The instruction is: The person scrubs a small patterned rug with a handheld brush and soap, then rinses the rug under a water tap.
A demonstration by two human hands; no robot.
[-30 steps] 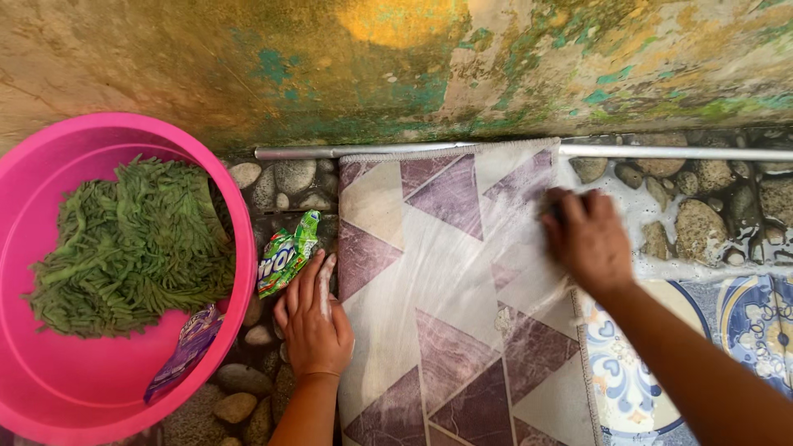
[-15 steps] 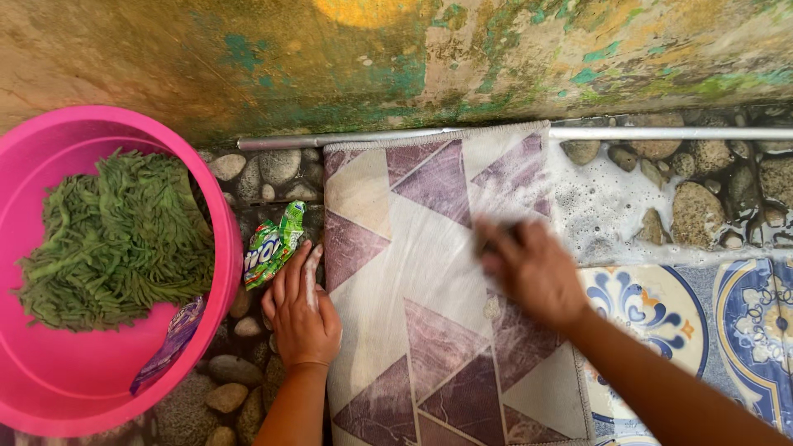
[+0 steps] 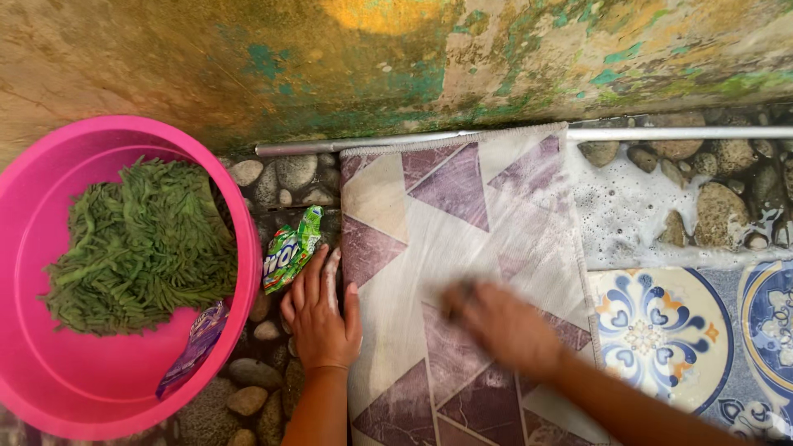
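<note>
While the left hand (image 3: 320, 318) pins the sudsy patterned mat (image 3: 462, 272) mid-frame, fingers spread flat, the blurred right hand (image 3: 504, 326) scrubs it; finger state unclear, rinsing remains.

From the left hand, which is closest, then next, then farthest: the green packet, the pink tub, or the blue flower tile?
Measured from the left hand:
1. Green packet, just above its fingertips, on the stones.
2. Pink tub, its rim a little farther left.
3. Blue flower tile, far right, beyond the patterned mat.
</note>
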